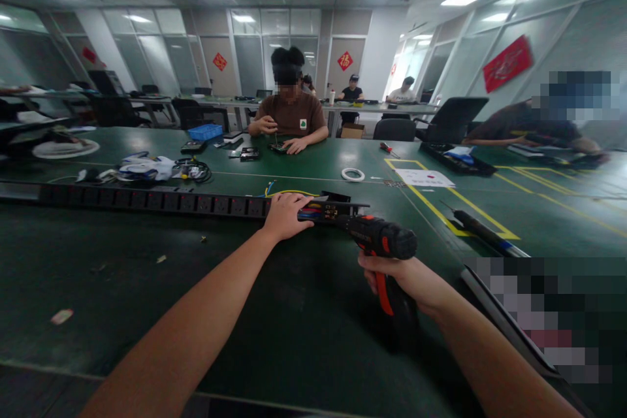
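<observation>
left hand (pixel 284 217): fingers grip the power strip (pixel 210 205)
right hand (pixel 392 269): wrapped around the cordless drill (pixel 378 235)
wires (pixel 309 214): beside left hand, uncovered; that end looks unfinished

At twelve o'clock I read 福 on a red diamond sign (pixel 345 61); the lettering on the drill (pixel 379 236) in my right grip (pixel 389 268) and on the white sheet (pixel 414 176) at one o'clock is too blurred.
</observation>
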The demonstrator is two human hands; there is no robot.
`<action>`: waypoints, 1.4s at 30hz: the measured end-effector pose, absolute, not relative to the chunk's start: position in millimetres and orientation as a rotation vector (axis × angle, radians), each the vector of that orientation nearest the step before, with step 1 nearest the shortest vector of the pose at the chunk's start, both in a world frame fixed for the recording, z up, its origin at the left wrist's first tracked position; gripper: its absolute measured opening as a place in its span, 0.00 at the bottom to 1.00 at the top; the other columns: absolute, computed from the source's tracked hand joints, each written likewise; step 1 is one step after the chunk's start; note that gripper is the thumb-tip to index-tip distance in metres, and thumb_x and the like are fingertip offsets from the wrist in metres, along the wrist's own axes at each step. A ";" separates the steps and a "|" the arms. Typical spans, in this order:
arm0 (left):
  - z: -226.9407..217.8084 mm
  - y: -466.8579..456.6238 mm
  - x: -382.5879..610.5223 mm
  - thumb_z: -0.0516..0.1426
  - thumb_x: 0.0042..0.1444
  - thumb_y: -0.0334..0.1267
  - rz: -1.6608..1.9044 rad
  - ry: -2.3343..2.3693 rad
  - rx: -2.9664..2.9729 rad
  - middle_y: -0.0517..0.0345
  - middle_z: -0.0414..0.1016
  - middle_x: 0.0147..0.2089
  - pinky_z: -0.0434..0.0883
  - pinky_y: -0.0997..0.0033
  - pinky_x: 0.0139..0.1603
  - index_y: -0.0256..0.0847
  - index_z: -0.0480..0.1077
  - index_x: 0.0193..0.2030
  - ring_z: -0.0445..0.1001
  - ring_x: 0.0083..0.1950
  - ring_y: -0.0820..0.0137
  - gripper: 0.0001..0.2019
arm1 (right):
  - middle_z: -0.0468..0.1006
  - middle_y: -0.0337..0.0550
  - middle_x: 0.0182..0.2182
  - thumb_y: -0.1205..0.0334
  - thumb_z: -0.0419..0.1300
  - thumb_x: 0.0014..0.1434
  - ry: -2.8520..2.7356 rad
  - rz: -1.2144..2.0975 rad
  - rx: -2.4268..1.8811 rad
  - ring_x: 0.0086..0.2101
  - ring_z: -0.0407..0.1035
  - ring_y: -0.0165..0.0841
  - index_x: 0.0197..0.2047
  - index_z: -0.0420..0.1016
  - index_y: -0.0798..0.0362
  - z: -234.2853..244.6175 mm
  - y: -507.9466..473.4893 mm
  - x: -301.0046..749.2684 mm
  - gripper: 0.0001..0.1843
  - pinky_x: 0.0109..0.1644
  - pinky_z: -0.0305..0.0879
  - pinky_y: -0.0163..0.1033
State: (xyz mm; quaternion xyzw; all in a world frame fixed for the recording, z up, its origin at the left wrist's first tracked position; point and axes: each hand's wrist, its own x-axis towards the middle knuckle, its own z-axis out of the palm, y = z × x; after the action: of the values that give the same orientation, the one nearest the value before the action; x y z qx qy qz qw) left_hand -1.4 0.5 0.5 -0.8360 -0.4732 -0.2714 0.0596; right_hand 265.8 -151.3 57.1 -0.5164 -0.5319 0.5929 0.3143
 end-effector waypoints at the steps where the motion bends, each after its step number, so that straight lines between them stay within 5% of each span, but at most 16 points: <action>1: 1.0 0.1 -1.2 0.65 0.53 0.56 -0.820 -1.439 -2.535 0.53 0.74 0.61 0.56 0.47 0.65 0.52 0.69 0.65 0.67 0.64 0.51 0.33 | 0.75 0.38 0.20 0.48 0.70 0.51 -1.416 1.562 -1.366 0.22 0.68 0.32 0.31 0.74 0.53 56.7 -151.0 266.3 0.18 0.28 0.64 0.37; 42: -0.1 1.7 -2.0 0.66 0.52 0.57 -0.824 -1.401 -2.517 0.54 0.74 0.61 0.57 0.49 0.63 0.51 0.69 0.65 0.68 0.62 0.52 0.34 | 0.73 0.37 0.21 0.50 0.68 0.54 -1.470 1.540 -1.340 0.24 0.68 0.32 0.31 0.73 0.53 58.1 -152.8 267.0 0.15 0.30 0.65 0.37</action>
State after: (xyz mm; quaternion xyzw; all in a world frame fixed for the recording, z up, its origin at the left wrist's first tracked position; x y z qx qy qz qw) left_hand -2.0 1.7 -0.1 -0.8377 -0.4665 -0.2744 0.0727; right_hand 267.0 -152.8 58.1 -0.5070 -0.5559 0.5824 0.3080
